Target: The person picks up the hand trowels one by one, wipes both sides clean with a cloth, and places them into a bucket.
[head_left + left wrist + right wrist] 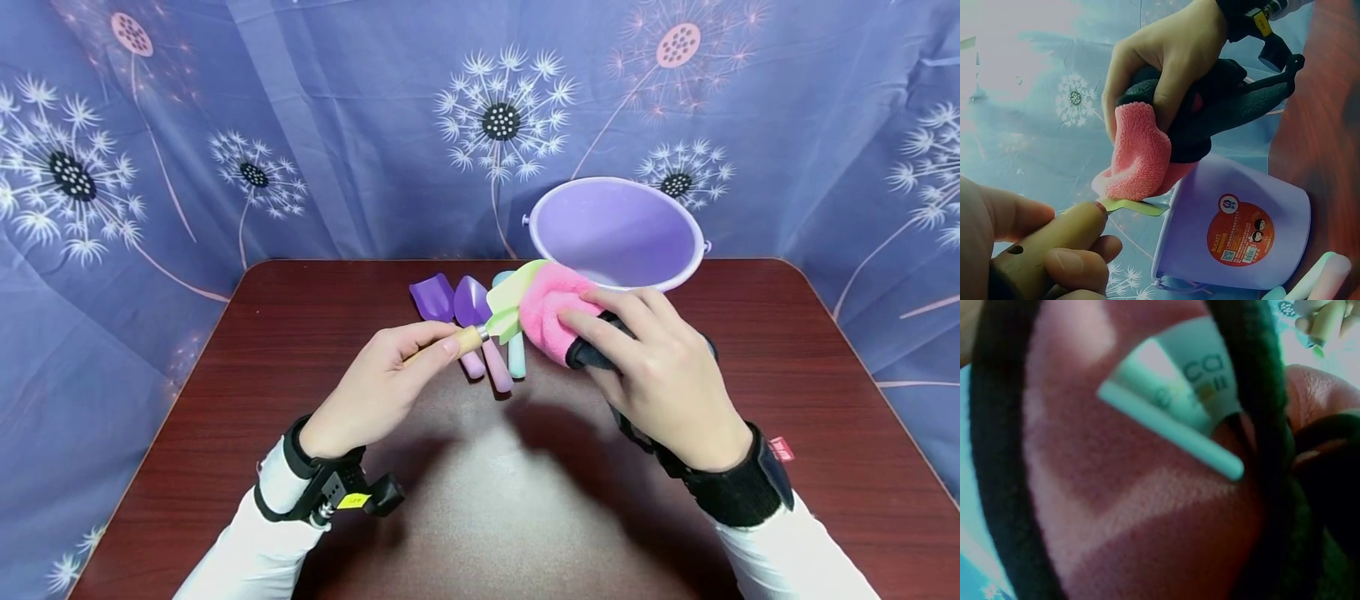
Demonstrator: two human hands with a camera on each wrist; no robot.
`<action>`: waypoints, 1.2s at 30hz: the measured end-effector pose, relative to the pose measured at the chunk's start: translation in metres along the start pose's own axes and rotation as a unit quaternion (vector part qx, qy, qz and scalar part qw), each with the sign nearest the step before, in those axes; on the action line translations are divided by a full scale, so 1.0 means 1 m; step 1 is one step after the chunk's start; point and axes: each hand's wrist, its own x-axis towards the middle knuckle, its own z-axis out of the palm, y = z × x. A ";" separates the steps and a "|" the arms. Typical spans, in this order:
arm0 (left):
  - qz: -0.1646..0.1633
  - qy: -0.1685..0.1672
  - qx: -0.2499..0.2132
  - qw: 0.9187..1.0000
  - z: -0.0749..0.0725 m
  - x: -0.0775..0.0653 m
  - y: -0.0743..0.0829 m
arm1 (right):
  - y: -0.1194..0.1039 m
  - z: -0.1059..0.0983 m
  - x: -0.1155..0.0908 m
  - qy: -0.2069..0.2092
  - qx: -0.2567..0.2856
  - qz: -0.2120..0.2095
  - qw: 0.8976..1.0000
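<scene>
My left hand [367, 392] grips a small garden shovel [512, 292] by its wooden handle, thumb along the top. The light green blade points up and to the right. My right hand [667, 375] holds a fluffy pink cloth [555, 312] with black edging, bunched against the blade and hiding part of it. In the left wrist view the cloth [1138, 150] lies right over the green metal. The right wrist view is mostly filled by the cloth's pink inner side, with a printed white tag [1204, 375] on it.
Behind the hands on the brown table [300, 333] lie a purple shovel [432, 297], a purple trowel [471, 300] and a teal-handled tool [517, 357]. A lilac bucket [615, 229] stands at the back right, before a blue dandelion-print curtain [360, 125].
</scene>
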 end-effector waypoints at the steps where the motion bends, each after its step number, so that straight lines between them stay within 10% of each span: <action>1: 0.002 -0.001 -0.001 1.000 0.000 0.000 0.000 | 0.001 0.000 0.000 0.001 -0.001 0.006 1.000; 19: 0.023 0.003 -0.015 1.000 -0.001 0.000 0.001 | 0.013 -0.001 -0.007 0.007 -0.040 0.070 0.997; 36: 0.006 0.014 -0.037 0.999 0.004 0.002 0.002 | -0.005 0.005 -0.002 -0.009 0.002 0.003 1.000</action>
